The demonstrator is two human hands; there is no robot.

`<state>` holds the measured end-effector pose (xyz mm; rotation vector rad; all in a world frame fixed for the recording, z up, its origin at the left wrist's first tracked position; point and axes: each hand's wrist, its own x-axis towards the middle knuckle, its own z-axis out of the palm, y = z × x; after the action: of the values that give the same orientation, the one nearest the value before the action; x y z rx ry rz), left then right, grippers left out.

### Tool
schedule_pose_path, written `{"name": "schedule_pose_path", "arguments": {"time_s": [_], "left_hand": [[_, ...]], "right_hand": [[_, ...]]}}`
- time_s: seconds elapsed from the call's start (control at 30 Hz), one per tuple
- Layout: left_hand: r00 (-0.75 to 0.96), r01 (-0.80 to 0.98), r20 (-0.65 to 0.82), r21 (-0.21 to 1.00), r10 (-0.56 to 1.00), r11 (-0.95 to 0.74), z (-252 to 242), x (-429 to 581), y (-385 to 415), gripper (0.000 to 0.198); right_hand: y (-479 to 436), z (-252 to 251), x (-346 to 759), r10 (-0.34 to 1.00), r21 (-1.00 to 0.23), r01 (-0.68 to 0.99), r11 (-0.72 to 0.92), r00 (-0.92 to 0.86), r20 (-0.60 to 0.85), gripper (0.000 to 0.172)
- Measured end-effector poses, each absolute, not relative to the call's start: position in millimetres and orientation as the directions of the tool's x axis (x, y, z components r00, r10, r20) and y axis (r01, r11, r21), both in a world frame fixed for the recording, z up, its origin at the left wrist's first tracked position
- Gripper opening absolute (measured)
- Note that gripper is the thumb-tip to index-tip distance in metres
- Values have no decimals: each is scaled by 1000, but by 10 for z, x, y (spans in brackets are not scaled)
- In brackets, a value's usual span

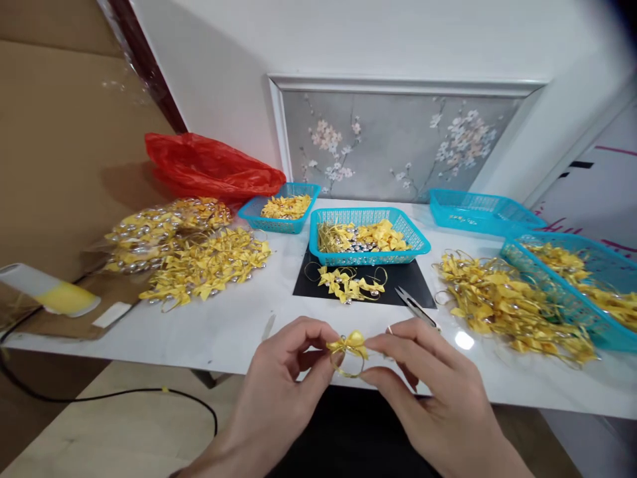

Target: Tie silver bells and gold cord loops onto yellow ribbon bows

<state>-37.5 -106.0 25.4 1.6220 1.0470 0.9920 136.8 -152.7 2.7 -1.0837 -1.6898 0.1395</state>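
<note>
A small yellow ribbon bow (354,341) with a silver bead and a loop of thin gold cord (351,376) is held up in front of the table's near edge. My left hand (293,372) pinches the bow's left side between thumb and fingers. From the right, my right hand (432,378) has its index fingertip on the bow's right side, while its thumb tip meets the cord loop. Just beyond the hands, several joined bows (348,284) lie on a black mat (418,285). Small silver snips (415,307) rest at the mat's right edge.
Behind the mat stands a blue basket (371,259) of bows and beads, with more blue baskets (279,224) (480,216) (547,292) around it. Bow heaps lie left (209,265) and right (507,305). A red plastic bag (209,166) sits back left; a black cable (124,396) hangs below.
</note>
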Motion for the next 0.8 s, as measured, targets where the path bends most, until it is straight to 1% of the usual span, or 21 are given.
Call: {"name": "schedule_pose_path", "arguments": {"time_s": [0.1,0.2,0.27,0.33,0.4,0.47,0.5,0.57,0.6,0.63,0.7,0.73,0.8], "left_hand": [[321,210,203,937,925,-279,243,-371,-1075,12],[364,232,262,904,894,-360,234,-379,-1085,16],[401,260,276,880,874,-397,236,-382,-1079,17],[430,278,241,882,870,-381,249,-383,-1063,17],[453,260,166,915,876,-308,266,-390,-1038,16],[488,204,66,961,870,-187,273,-415,-1009,13],[498,168,15,979,867,-113,269,-435,-995,11],[498,93,-80,995,863,38,245,-479,-971,8],[490,56,-113,994,865,99,229,-500,-963,8],[476,26,-136,990,869,140,213,-515,-958,9],[465,-12,-150,984,873,175,188,-524,-953,10],[459,-22,-147,984,876,177,181,-518,-952,11],[437,-43,-128,986,890,163,172,-491,-948,15]], "right_hand": [[-1493,54,1324,647,-452,654,607,-76,758,12],[-1446,43,1297,648,-416,692,591,-101,755,18],[-1411,34,1281,654,-431,681,591,-93,751,21],[-1370,29,1262,658,-461,651,603,-79,749,21],[-1324,25,1246,668,-505,608,613,-59,741,20],[-1280,18,1250,708,-574,560,598,-33,705,19],[-1265,14,1263,747,-625,537,567,-16,665,17],[-1256,5,1310,846,-743,488,458,18,533,11],[-1262,0,1339,894,-800,457,388,26,448,10],[-1276,-6,1367,933,-850,420,318,23,360,14],[-1316,-23,1404,980,-919,342,195,-24,198,19],[-1337,-35,1409,989,-941,305,149,-62,136,19],[-1372,-65,1394,990,-966,242,86,-132,55,14]]}}
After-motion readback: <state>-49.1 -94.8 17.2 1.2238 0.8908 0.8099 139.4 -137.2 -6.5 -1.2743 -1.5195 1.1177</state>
